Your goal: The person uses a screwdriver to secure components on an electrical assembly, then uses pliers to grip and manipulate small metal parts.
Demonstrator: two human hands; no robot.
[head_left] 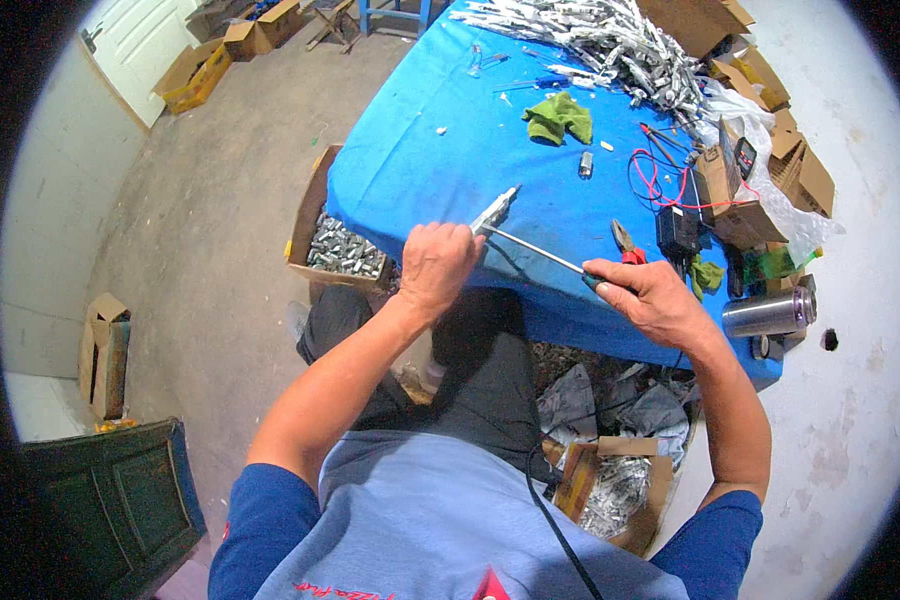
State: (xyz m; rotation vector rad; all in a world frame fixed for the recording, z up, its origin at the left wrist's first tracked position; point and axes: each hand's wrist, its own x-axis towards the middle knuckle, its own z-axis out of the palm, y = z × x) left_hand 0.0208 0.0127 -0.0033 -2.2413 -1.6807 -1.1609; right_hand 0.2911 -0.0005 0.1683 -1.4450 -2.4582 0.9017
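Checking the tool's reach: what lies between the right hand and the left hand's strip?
The screwdriver's shaft extends from the right hand toward the strip in the left hand, as the head view shows.

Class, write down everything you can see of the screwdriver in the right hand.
The screwdriver has a long, straight, thin shaft that looks like shiny metal, and a dark greenish handle, mostly hidden by the right hand gripping it. It slants above the blue-covered table, handle lower right, tip upper left. Its tip is at the slim pale piece in the left hand; the tip's shape is too small to tell.
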